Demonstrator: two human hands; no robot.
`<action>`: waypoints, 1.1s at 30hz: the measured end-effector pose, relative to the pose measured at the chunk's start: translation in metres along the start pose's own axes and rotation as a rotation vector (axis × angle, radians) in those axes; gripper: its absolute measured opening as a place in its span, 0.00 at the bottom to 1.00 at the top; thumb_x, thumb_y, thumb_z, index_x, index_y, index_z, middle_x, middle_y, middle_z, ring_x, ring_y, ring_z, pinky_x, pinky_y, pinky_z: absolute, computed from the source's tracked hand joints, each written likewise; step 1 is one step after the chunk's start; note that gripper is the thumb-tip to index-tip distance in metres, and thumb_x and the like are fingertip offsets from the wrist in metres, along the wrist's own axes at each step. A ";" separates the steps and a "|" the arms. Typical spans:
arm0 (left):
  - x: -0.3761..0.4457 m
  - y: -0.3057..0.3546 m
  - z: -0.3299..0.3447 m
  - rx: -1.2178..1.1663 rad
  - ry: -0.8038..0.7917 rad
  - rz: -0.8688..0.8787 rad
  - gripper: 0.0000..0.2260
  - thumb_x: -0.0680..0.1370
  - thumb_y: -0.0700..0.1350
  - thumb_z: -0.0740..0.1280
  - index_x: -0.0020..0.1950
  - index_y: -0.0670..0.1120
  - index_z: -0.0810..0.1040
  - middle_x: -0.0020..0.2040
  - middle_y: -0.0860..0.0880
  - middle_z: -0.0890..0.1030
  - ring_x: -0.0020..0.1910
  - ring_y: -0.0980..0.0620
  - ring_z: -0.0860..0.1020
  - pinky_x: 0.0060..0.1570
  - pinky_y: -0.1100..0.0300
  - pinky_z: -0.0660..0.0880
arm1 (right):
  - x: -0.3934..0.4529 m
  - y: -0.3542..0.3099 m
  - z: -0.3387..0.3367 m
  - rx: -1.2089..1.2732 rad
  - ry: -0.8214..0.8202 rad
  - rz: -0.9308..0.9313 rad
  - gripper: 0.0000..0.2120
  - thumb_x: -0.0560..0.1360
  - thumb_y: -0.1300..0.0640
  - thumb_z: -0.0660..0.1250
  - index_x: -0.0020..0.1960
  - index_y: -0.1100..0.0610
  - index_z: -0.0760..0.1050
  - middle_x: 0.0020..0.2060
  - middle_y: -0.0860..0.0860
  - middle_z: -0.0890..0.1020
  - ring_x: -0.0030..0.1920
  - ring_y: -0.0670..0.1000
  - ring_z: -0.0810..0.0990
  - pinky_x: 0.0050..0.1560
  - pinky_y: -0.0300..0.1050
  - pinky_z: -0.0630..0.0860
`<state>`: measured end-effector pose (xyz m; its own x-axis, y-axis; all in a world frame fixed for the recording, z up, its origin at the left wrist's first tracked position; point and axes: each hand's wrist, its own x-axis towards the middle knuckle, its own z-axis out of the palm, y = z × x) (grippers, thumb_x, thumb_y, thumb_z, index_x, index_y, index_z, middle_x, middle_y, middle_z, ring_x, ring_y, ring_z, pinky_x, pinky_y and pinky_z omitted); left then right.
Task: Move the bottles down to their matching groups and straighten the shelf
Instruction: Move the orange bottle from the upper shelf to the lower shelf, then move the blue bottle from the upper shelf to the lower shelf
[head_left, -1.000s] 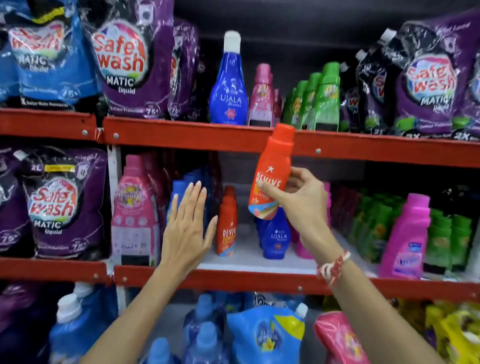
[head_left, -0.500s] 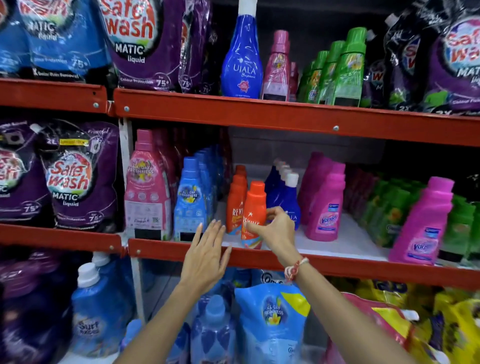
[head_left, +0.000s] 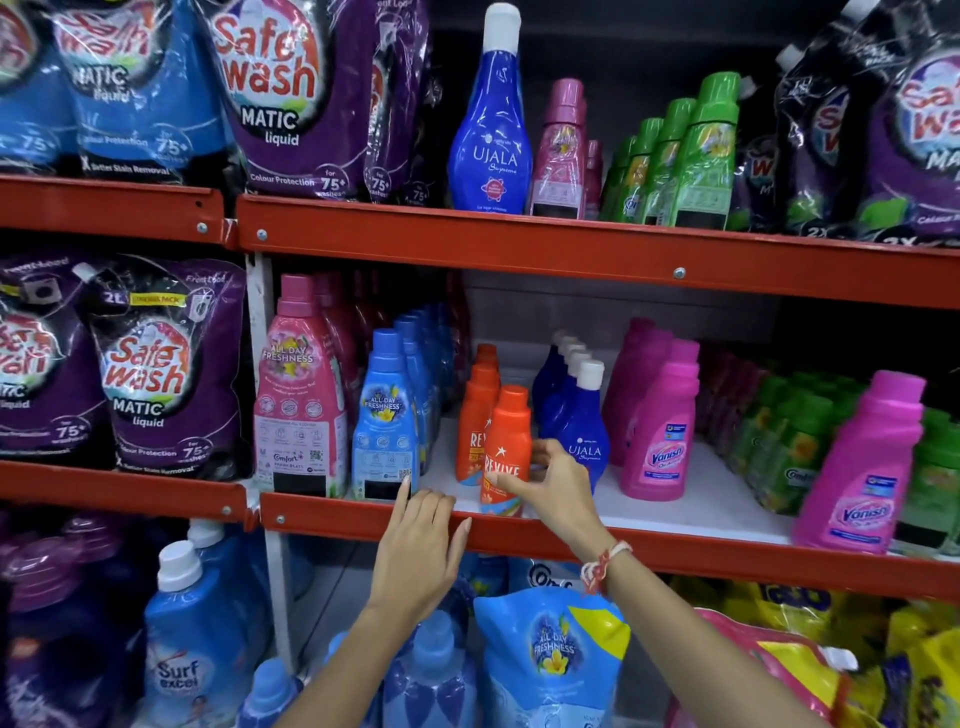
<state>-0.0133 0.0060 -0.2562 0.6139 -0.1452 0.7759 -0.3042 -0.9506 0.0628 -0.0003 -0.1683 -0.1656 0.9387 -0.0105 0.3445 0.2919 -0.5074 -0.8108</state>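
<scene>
The red shelf rack (head_left: 597, 254) fills the view, and its middle shelf (head_left: 675, 558) serves as the landmark here. Above that shelf, on the top level, big purple detergent pouches (head_left: 291, 98) crowd the left, with a tall blue bottle (head_left: 491, 140), a pink bottle (head_left: 561, 156) and a row of green bottles (head_left: 701, 161) standing to their right. Below the middle shelf sit blue refill pouches (head_left: 550, 654) and a white-capped blue jug (head_left: 192, 649).

On the middle shelf itself, from the left: a large pink softener bottle (head_left: 298, 395), a file of light blue bottles (head_left: 387, 421), a short row of orange bottles (head_left: 480, 410), dark blue bottles with white caps (head_left: 579, 415), then bright pink bottles (head_left: 662, 426), and one more pink bottle (head_left: 865, 467) at the front edge further right.

The front orange bottle (head_left: 506, 447) stands upright at the shelf's front lip, at the head of the orange row. The right hand (head_left: 553, 486) grasps its lower body, thumb across the label and fingers curled behind; a red-and-white thread band (head_left: 602, 564) circles that wrist. The left hand (head_left: 421, 551) holds nothing: it lies open and flat, palm against the shelf's red front edge, with one fingertip touching the base of the nearest light blue bottle.
</scene>
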 end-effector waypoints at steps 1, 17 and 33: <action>-0.001 0.000 0.001 0.005 0.005 0.000 0.19 0.82 0.53 0.52 0.53 0.43 0.78 0.47 0.49 0.80 0.51 0.49 0.79 0.71 0.50 0.58 | -0.002 -0.003 -0.002 -0.042 0.037 -0.026 0.29 0.67 0.46 0.78 0.62 0.59 0.73 0.57 0.55 0.83 0.54 0.52 0.81 0.57 0.48 0.79; 0.022 -0.011 -0.001 0.173 0.104 0.095 0.33 0.81 0.62 0.43 0.32 0.50 0.81 0.26 0.55 0.78 0.28 0.57 0.78 0.39 0.64 0.80 | 0.069 -0.224 -0.118 -0.096 0.517 -0.654 0.24 0.71 0.50 0.74 0.63 0.60 0.76 0.58 0.56 0.82 0.59 0.57 0.79 0.63 0.54 0.74; 0.030 -0.017 0.011 0.153 0.103 0.114 0.35 0.81 0.62 0.42 0.25 0.51 0.78 0.23 0.54 0.77 0.32 0.55 0.83 0.22 0.70 0.68 | 0.113 -0.250 -0.121 0.212 -0.086 -0.342 0.18 0.64 0.57 0.81 0.46 0.54 0.74 0.54 0.57 0.85 0.53 0.56 0.86 0.50 0.55 0.84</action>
<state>0.0180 0.0145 -0.2404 0.5018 -0.2330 0.8330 -0.2485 -0.9613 -0.1192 0.0104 -0.1468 0.1331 0.7901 0.2052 0.5776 0.6129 -0.2805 -0.7387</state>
